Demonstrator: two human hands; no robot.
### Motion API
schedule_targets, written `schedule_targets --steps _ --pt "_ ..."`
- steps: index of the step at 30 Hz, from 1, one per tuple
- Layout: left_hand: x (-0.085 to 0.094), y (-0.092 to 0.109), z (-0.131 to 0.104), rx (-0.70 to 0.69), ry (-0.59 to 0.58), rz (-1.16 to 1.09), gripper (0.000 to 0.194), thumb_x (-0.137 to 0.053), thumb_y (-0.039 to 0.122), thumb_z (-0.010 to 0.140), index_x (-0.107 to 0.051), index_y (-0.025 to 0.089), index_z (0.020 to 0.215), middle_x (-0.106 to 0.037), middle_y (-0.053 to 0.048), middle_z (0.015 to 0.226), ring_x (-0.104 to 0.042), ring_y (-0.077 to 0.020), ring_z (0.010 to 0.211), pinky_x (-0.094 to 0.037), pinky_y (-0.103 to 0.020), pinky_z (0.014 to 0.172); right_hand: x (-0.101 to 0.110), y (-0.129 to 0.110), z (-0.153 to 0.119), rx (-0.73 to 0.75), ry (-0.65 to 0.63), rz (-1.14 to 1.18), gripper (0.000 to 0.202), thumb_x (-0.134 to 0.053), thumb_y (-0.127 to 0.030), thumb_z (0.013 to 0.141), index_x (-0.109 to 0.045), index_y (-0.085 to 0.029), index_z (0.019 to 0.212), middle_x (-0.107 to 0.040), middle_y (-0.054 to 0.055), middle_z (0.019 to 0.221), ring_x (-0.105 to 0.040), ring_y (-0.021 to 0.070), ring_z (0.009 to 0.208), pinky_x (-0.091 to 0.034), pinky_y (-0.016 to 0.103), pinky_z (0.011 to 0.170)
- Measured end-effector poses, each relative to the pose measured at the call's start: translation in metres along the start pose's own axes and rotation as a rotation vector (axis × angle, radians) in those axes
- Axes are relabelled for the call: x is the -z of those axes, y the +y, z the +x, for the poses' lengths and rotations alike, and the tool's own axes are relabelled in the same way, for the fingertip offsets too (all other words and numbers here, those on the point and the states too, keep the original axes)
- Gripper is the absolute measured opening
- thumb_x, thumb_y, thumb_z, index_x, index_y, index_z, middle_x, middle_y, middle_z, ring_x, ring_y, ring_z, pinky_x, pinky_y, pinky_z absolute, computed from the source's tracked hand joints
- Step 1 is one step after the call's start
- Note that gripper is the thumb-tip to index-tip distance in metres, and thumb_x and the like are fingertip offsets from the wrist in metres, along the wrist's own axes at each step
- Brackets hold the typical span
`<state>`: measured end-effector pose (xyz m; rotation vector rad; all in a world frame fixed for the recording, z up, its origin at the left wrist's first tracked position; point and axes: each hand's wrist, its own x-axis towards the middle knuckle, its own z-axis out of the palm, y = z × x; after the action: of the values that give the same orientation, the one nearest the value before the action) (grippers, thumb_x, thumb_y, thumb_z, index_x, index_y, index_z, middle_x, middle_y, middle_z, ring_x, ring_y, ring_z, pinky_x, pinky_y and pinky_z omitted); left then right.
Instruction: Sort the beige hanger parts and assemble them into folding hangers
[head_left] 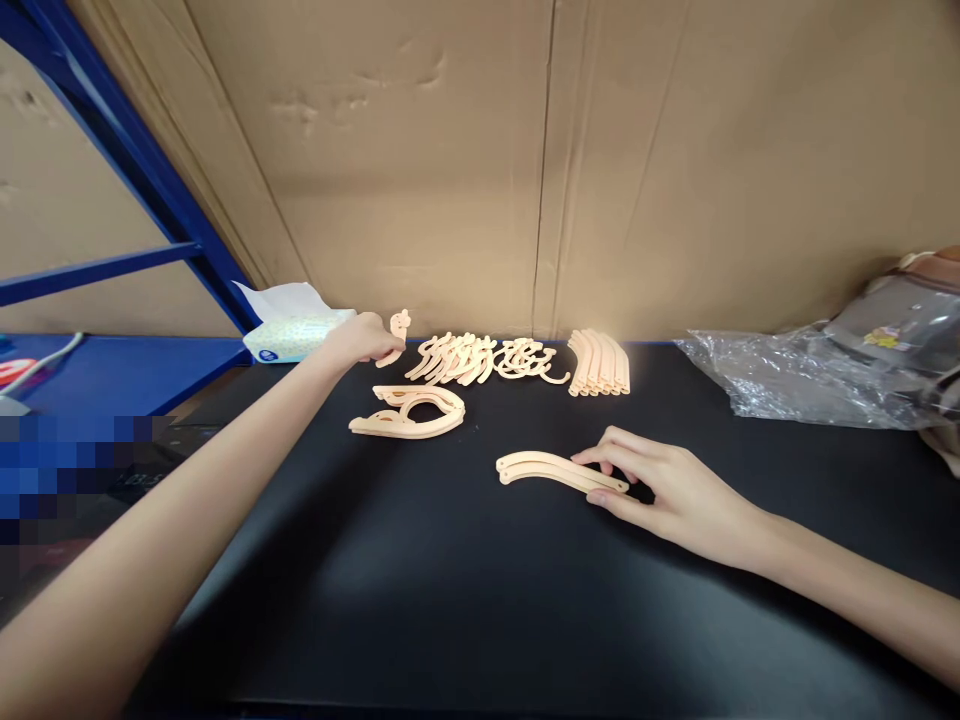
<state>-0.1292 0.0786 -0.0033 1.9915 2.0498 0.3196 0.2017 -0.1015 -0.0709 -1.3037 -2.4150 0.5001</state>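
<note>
My left hand point(366, 338) is closed at the back left, pinching a small beige plastic piece point(397, 338) with a curved, knobbed outline. My right hand point(667, 485) has thumb and fingers closed around the right end of curved beige hanger arms point(544, 468), which lie side by side on the black tabletop point(450, 590). Between the hands rests what looks like a folded plastic hanger point(409, 428), its arms joined at the right. Behind it are a pile of small curved pieces point(454, 358), a heap of beige hooks point(523, 358) and a neat stack of hanger arms point(598, 362).
A tissue pack point(296, 335) stands at the back left beside a blue metal frame point(150, 180). Crumpled clear plastic point(787, 380) and a grey transparent bag point(892, 320) occupy the right. A cardboard wall point(420, 180) closes off the back.
</note>
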Motion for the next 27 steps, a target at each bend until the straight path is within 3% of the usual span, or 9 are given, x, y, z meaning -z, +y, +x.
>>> schedule_targets --steps 2,5,9,10,14,16,20,24,27 --pt "0.005 0.003 -0.010 -0.002 0.049 0.011 0.025 -0.059 0.019 0.061 -0.044 0.017 0.041 -0.031 0.002 0.037 -0.031 -0.0108 0.041 -0.020 -0.027 0.046 0.000 0.000 0.000 0.014 0.000 -0.001 0.030 -0.045 -0.041 0.093 -0.058 -0.026 0.114 -0.055 0.001 0.089 -0.055 0.0125 0.071 -0.043 0.024 0.060" --pt "0.005 0.011 -0.032 -0.063 0.123 -0.025 0.016 -0.058 0.025 0.069 -0.056 0.015 0.058 -0.042 0.002 0.047 -0.034 -0.0109 0.045 -0.023 -0.026 0.048 0.002 -0.002 0.000 0.021 -0.010 -0.004 0.030 -0.043 -0.042 0.093 -0.058 -0.025 0.113 -0.053 0.001 0.086 -0.053 0.0125 0.069 -0.043 0.023 0.059" --pt "-0.015 0.029 -0.079 -0.232 0.172 -0.121 0.018 -0.054 0.033 0.080 -0.057 0.016 0.077 -0.055 0.000 0.066 -0.046 -0.0129 0.059 -0.032 -0.024 0.055 0.004 -0.004 0.000 0.015 -0.021 -0.017 0.033 -0.041 -0.045 0.094 -0.059 -0.025 0.113 -0.051 0.001 0.083 -0.052 0.0122 0.067 -0.043 0.024 0.060" --pt "-0.023 0.035 -0.093 -0.356 0.170 -0.218 0.019 -0.053 0.035 0.082 -0.056 0.016 0.077 -0.057 -0.001 0.070 -0.048 -0.0139 0.063 -0.034 -0.025 0.057 0.004 -0.003 0.000 0.012 -0.020 -0.016 0.034 -0.042 -0.046 0.093 -0.059 -0.025 0.114 -0.051 0.001 0.083 -0.052 0.0123 0.066 -0.043 0.025 0.060" --pt "-0.051 0.054 -0.141 -0.587 0.048 -0.434 0.018 -0.049 0.031 0.088 -0.049 0.018 0.075 -0.056 0.000 0.076 -0.050 -0.0138 0.069 -0.037 -0.024 0.063 0.002 0.000 0.000 -0.059 0.016 0.016 0.040 -0.044 -0.052 0.091 -0.057 -0.025 0.118 -0.055 0.001 0.085 -0.053 0.0128 0.067 -0.042 0.026 0.060" --pt "-0.059 0.060 -0.155 -0.655 -0.032 -0.451 0.017 -0.048 0.029 0.091 -0.048 0.019 0.077 -0.055 0.002 0.075 -0.050 -0.0131 0.070 -0.037 -0.024 0.064 0.002 0.000 0.000 -0.115 0.120 0.068 0.043 -0.044 -0.052 0.091 -0.052 -0.025 0.123 -0.058 0.001 0.085 -0.053 0.0133 0.067 -0.042 0.027 0.061" --pt "-0.066 0.062 -0.168 -0.765 -0.123 -0.408 0.014 -0.045 0.024 0.095 -0.047 0.020 0.081 -0.055 0.003 0.079 -0.051 -0.0128 0.077 -0.037 -0.025 0.070 0.006 -0.003 0.001 -0.109 0.290 0.254 0.046 -0.048 -0.049 0.090 -0.047 -0.025 0.129 -0.063 0.001 0.088 -0.058 0.0160 0.077 -0.045 0.028 0.065" --pt "-0.068 0.060 -0.171 -0.803 -0.130 -0.366 0.012 -0.044 0.021 0.096 -0.046 0.020 0.083 -0.053 0.003 0.080 -0.049 -0.0124 0.078 -0.036 -0.024 0.068 0.011 -0.008 0.001 -0.101 0.238 0.246 0.033 -0.051 -0.050 0.088 -0.066 -0.021 0.090 -0.064 0.002 0.076 -0.059 0.0177 0.075 -0.047 0.029 0.064" --pt "-0.070 0.060 -0.171 -0.824 -0.105 -0.322 0.012 -0.044 0.021 0.096 -0.046 0.020 0.084 -0.051 0.003 0.079 -0.047 -0.0131 0.076 -0.035 -0.025 0.065 0.012 -0.009 0.000 -0.123 0.253 0.317 0.036 -0.060 -0.051 0.082 -0.066 -0.023 0.104 -0.069 0.003 0.085 -0.063 0.0198 0.078 -0.052 0.031 0.066"
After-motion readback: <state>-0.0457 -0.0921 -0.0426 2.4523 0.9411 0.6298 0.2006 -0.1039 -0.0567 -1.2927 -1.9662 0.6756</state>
